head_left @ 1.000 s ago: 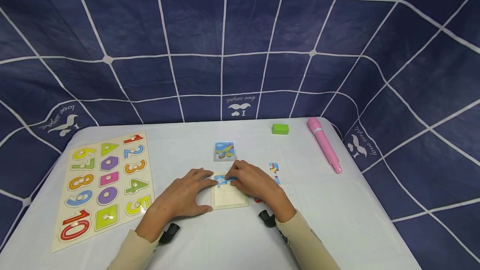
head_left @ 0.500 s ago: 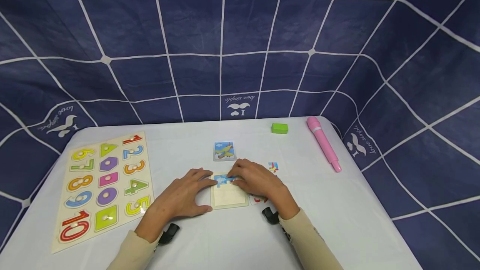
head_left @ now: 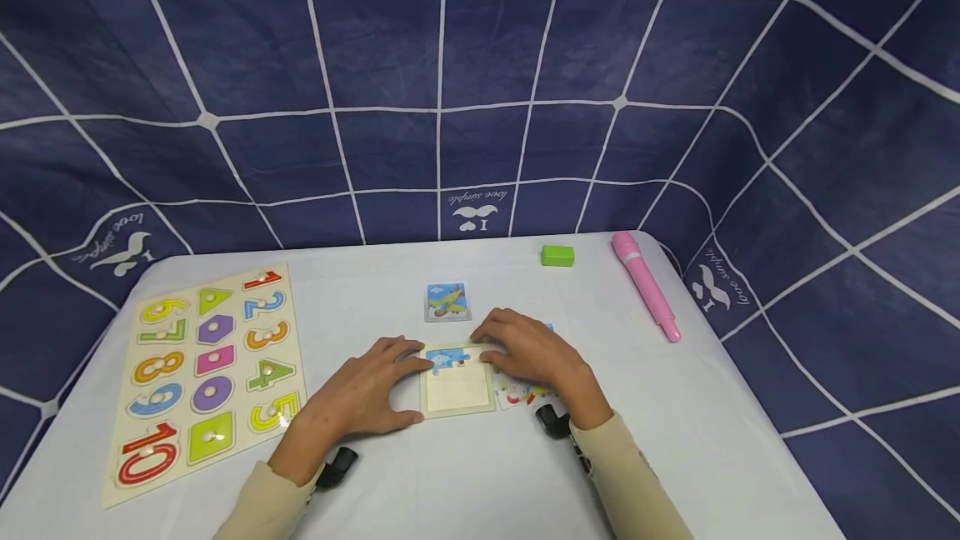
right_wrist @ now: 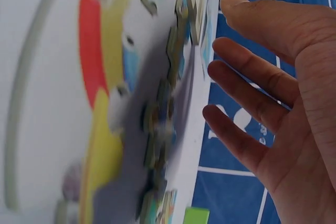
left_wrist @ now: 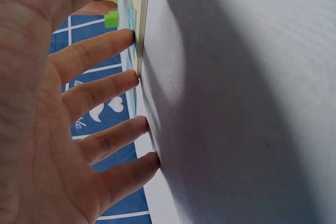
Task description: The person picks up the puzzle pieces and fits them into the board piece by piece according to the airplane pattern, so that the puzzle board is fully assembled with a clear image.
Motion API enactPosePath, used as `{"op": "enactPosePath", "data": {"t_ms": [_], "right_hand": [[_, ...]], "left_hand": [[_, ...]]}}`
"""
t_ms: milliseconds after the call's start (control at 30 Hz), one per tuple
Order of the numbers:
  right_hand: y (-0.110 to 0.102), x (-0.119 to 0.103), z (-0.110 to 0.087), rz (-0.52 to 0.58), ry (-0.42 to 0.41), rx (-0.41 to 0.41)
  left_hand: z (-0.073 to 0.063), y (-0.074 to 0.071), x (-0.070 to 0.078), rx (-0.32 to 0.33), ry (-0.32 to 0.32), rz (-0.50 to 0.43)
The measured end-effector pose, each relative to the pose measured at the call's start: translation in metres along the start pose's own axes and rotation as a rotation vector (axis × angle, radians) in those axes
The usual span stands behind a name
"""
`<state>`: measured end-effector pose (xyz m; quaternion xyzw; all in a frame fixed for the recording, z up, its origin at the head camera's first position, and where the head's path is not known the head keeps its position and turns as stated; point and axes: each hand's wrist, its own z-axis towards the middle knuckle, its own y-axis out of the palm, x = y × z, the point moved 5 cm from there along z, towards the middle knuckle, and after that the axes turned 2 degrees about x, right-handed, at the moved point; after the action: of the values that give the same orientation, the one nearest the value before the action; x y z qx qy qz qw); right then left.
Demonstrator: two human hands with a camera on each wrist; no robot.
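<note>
A small pale puzzle tray (head_left: 457, 397) lies on the white table, with blue jigsaw pieces (head_left: 446, 359) along its top edge. My left hand (head_left: 363, 394) has its fingers spread, with fingertips at the tray's left side; the left wrist view shows them touching the tray edge (left_wrist: 140, 35). Over the tray's upper right corner is my right hand (head_left: 536, 352), its fingers loosely bent and nothing held. Beside and beneath it lie loose jigsaw pieces (head_left: 517, 394), partly hidden by the hand. Beyond the tray rests a small picture with a yellow airplane (head_left: 447, 302).
At the left lies a large number and shape peg board (head_left: 120, 490). A green block (head_left: 557, 256) stands near the back edge. Right of it is a pink microphone-shaped stick (head_left: 647, 286). Dark blue gridded cloth (head_left: 390, 148) hangs behind the table.
My right hand has released the blue jigsaw piece in the tray's top row and moved right, away from it. My left hand stays at the tray's side.
</note>
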<state>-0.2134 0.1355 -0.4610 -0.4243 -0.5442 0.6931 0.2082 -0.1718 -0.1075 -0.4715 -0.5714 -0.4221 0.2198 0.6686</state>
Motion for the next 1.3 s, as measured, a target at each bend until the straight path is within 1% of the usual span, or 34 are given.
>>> {"op": "enactPosePath", "data": {"t_ms": [167, 467, 733, 1000, 1300], "right_hand": [[-0.005, 0.008, -0.003, 0.026, 0.023, 0.023], [-0.013, 0.026, -0.01, 0.034, 0.074, 0.046], [-0.02, 0.038, -0.016, 0.05, 0.08, 0.072], [-0.023, 0.052, -0.021, 0.088, 0.147, 0.082], [-0.027, 0.067, -0.029, 0.1, 0.168, 0.099]], "left_hand": [[0.0, 0.001, 0.0, 0.007, 0.002, -0.001], [-0.001, 0.0, 0.001, 0.012, 0.003, -0.004], [-0.001, 0.0, 0.0, 0.024, 0.01, -0.007], [0.0, 0.0, 0.001, 0.014, 0.002, -0.009], [0.0, 0.0, 0.0, 0.009, -0.002, -0.014]]}}
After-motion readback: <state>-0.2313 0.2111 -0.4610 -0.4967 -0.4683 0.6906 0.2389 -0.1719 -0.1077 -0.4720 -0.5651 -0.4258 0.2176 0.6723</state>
